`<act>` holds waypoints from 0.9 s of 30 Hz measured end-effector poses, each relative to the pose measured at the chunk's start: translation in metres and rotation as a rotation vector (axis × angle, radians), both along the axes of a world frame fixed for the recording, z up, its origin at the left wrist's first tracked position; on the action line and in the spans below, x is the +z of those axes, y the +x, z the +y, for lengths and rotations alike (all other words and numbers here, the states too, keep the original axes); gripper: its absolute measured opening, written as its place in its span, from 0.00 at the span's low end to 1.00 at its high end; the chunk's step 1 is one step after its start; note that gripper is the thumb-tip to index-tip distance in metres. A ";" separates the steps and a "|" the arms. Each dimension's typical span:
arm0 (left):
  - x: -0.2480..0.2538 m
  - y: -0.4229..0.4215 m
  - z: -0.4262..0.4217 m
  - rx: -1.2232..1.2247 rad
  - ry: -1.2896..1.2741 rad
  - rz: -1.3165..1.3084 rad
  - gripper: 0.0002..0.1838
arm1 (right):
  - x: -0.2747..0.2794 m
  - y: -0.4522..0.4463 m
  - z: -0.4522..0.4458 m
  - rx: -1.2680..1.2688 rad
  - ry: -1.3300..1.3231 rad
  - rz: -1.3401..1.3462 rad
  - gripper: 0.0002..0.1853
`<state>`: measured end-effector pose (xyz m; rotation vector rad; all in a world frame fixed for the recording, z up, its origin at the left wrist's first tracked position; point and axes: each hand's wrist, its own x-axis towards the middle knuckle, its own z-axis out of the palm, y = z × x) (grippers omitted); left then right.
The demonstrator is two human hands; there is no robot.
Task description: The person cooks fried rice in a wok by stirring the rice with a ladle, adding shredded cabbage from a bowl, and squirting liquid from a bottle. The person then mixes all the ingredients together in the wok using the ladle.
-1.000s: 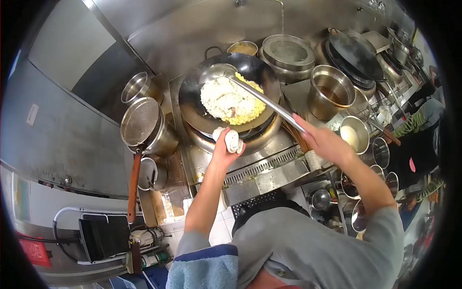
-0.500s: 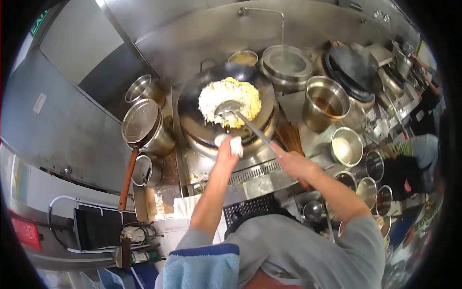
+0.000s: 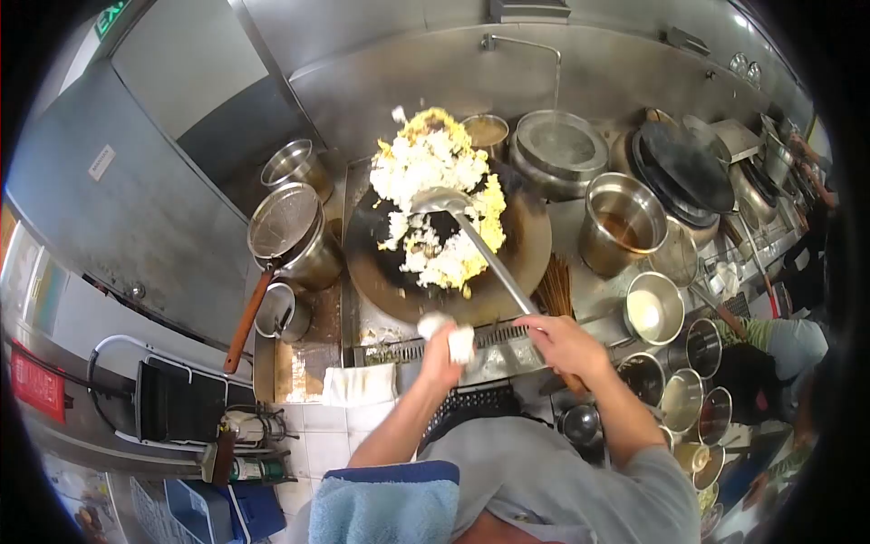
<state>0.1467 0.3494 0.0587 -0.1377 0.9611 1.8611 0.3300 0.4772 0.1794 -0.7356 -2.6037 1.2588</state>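
My left hand (image 3: 439, 364) is closed around a folded white cloth (image 3: 461, 345) at the near edge of the wok (image 3: 518, 263). Whatever the cloth wraps is hidden. My right hand (image 3: 571, 346) grips the handle end of a long metal ladle (image 3: 494, 261). The ladle's bowl lies over the middle of the wok, among the rice. White and yellow fried rice (image 3: 430, 168) spreads in a loose, broken mass, with some clumps in the air above the far side. Dark wok surface shows between the clumps.
Left of the wok, a strainer (image 3: 284, 220) with a wooden handle rests on a metal pot. A bamboo brush (image 3: 555, 288) and a pot of brown liquid (image 3: 623, 227) stand to the right. Several metal bowls line the lower right; another person (image 3: 770, 354) is beyond them.
My left hand and the cloth have come toward me, and the wok with them. The rice has gone from a compact heap to a scattered, flying mass. The view has shifted slightly.
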 end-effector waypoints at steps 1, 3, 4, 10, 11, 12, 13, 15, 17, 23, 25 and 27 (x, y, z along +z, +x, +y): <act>-0.012 -0.028 0.011 -0.041 0.097 -0.099 0.07 | 0.009 0.014 -0.012 -0.021 -0.025 -0.055 0.13; 0.004 -0.068 0.035 0.000 0.134 -0.030 0.09 | 0.055 0.036 -0.023 -0.053 -0.265 -0.200 0.13; 0.015 -0.066 0.026 -0.031 0.048 -0.087 0.09 | 0.067 0.054 -0.025 -0.022 -0.339 -0.244 0.12; -0.011 -0.088 0.049 -0.066 0.150 -0.155 0.05 | 0.053 0.016 -0.021 -0.004 -0.139 -0.299 0.12; -0.015 -0.071 0.042 -0.072 0.082 -0.141 0.05 | 0.043 0.006 -0.027 -0.048 -0.163 -0.253 0.12; -0.016 -0.048 0.024 -0.077 0.022 -0.120 0.04 | 0.035 -0.003 -0.030 -0.089 -0.177 -0.201 0.12; -0.018 -0.028 0.007 -0.076 -0.043 -0.102 0.04 | 0.033 -0.010 -0.034 -0.124 -0.195 -0.151 0.13; -0.019 -0.016 -0.014 -0.095 0.045 -0.008 0.06 | 0.062 -0.001 -0.057 -0.173 -0.195 -0.072 0.11; 0.006 -0.038 0.003 0.010 -0.045 -0.148 0.04 | 0.062 0.024 -0.071 -0.201 -0.373 0.058 0.10; -0.007 -0.129 0.067 -0.140 0.064 -0.137 0.10 | -0.050 -0.022 -0.039 0.037 -1.927 1.146 0.12; -0.013 -0.132 0.062 -0.248 0.053 -0.117 0.10 | -0.046 -0.067 -0.024 -0.370 -1.906 1.004 0.18; -0.004 -0.134 0.057 -0.334 -0.008 -0.188 0.12 | -0.007 -0.070 0.004 -0.180 -2.269 1.016 0.22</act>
